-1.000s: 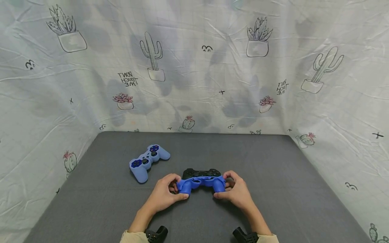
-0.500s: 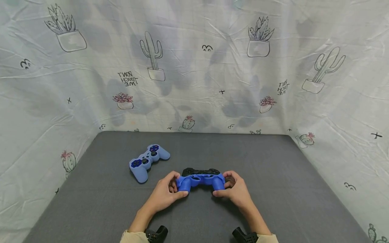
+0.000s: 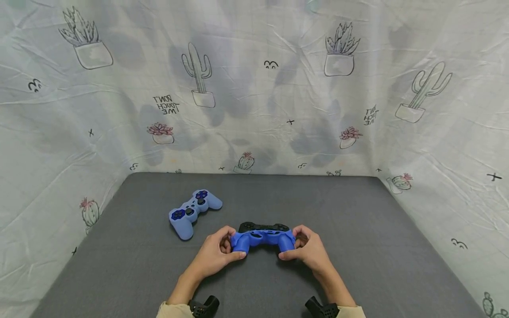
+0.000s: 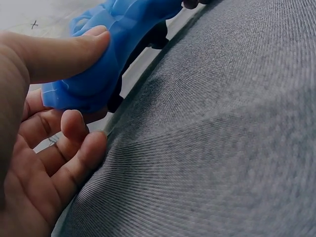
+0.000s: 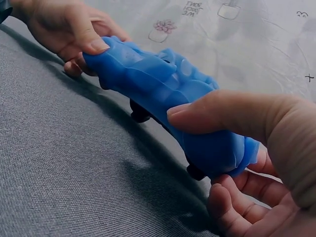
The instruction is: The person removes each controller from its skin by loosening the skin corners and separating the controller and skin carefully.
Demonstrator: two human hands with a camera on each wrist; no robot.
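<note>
Both hands hold a black game controller (image 3: pixel 263 227) half-wrapped in a bright blue silicone cover (image 3: pixel 263 240), just above the grey mat (image 3: pixel 358 265), toward the middle of its near edge. The left hand (image 3: pixel 214 254) grips the cover's left horn, thumb on top and fingers curled beneath; the right hand (image 3: pixel 310 249) grips the right horn the same way. The head view shows the black body peeking out along the far side of the cover. The right wrist view shows what that one hides: the cover (image 5: pixel 163 94) hangs clear of the mat, with black parts poking out underneath (the thumb pressed flat on the blue skin). The left wrist view shows the left thumb (image 4: pixel 54 54) on the cover (image 4: pixel 98 64). A second controller in a pale blue cover (image 3: pixel 193 210) lies apart, toward the mat's far left corner.
</note>
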